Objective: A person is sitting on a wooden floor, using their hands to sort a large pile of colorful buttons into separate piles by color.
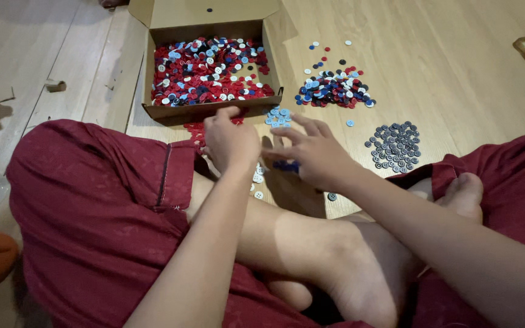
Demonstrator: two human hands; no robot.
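- Buttons, sorted by colour, lie in small heaps on the wooden floor [457, 79] just in front of a seated person's crossed legs.
- Left hand [231, 141]: back of the hand up, fingers curled down and bunched, reaching to the near wall of the cardboard box [211, 111]. Fingertips are at the red button heap [197, 130]; whether they pinch a button cannot be told, as the hand hides them.
- Right hand [312, 152]: palm down, fingers spread and loosely bent, hovering low over the dark blue buttons [287, 164]. Nothing visibly gripped; underside is hidden.
- Both forearms run in from the near edge and the two hands sit just beside each other.
- Light blue heap [278, 116] lies just far of the right hand, near the box's right corner.
- White buttons [257, 178] show in the gap between the two hands, close to the shin.
- Grey heap [395, 144] sits to the right, well apart from the hands, flat and tidy.
- Mixed pile [335, 87] of red, blue, white and dark buttons lies right of the box, with strays scattered on its far side.
- Box is open, flap back, and filled with unsorted buttons, mostly red.
- Dark red trousers [98, 200]; bare foot near centre.
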